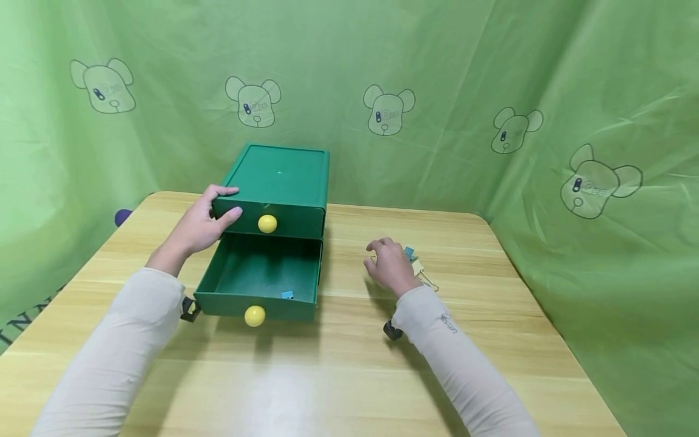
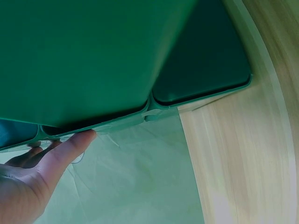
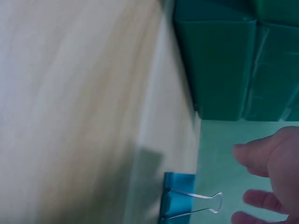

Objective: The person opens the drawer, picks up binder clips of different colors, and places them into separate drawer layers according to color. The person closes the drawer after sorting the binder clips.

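Observation:
A green two-drawer cabinet [image 1: 281,176] stands on the table, its lower drawer [image 1: 218,306] pulled out and its upper drawer [image 1: 240,226] closed. My left hand [image 1: 199,224] rests at the cabinet's upper left front corner. Its thumb lies against the upper front and a finger on the top. A small blue object [image 1: 287,295] lies inside the lower drawer. To the right of the cabinet, my right hand [image 1: 390,265] hovers with fingers loosely bent and nothing visible between them. Beside it are a blue binder clip [image 3: 180,200] and a pale yellow binder clip [image 1: 417,268], partly hidden by the hand.
Each drawer has a round yellow knob, the lower knob [image 1: 254,315] jutting toward me. The wooden table [image 1: 338,376] extends around the cabinet. A green curtain [image 1: 437,54] printed with mouse-like heads hangs behind and at the sides. A purple ball [image 1: 122,216] shows past the left table edge.

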The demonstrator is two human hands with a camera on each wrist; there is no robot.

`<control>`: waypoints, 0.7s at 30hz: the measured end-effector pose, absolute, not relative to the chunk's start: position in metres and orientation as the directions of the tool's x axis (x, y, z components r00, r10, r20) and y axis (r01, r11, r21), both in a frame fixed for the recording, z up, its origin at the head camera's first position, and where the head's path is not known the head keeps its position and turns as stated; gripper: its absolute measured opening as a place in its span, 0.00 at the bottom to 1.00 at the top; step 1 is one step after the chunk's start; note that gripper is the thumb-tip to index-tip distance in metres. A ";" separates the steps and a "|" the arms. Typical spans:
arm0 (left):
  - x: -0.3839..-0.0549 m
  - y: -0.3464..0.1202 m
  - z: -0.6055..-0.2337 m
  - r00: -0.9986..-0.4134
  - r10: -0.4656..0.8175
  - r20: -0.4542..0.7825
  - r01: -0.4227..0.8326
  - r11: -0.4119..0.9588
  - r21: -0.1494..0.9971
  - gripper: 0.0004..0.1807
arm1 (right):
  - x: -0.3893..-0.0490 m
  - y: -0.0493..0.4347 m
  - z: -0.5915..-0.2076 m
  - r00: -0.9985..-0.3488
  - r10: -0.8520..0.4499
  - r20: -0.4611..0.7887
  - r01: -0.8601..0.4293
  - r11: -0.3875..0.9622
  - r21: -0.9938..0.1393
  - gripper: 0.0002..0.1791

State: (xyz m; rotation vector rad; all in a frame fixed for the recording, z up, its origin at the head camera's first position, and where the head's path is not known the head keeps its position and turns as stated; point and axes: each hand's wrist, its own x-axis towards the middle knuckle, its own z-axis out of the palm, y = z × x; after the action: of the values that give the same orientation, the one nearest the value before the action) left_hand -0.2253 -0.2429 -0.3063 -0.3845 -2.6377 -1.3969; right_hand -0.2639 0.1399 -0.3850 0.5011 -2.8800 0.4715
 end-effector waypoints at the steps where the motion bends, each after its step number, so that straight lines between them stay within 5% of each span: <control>1: -0.225 -0.243 -0.306 -0.959 0.162 0.234 0.284 0.539 0.793 0.32 | -0.264 0.141 -0.386 -0.930 -0.298 0.215 -0.349 0.899 -0.266 0.18; 14: -0.224 -0.244 -0.308 -0.960 0.162 0.227 0.279 0.540 0.794 0.33 | -0.270 0.154 -0.408 -0.962 -0.273 0.004 -0.264 0.928 -0.262 0.27; 21: -0.224 -0.244 -0.307 -0.959 0.161 0.234 0.284 0.540 0.792 0.33 | -0.272 0.154 -0.412 -0.960 -0.279 0.006 -0.269 0.920 -0.285 0.24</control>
State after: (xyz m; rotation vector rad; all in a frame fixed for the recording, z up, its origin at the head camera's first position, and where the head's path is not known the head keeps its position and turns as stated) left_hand -0.2244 -0.2435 -0.3071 -0.3837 -2.6385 -1.3946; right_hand -0.2719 0.1541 -0.4125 0.4443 -3.1118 0.4537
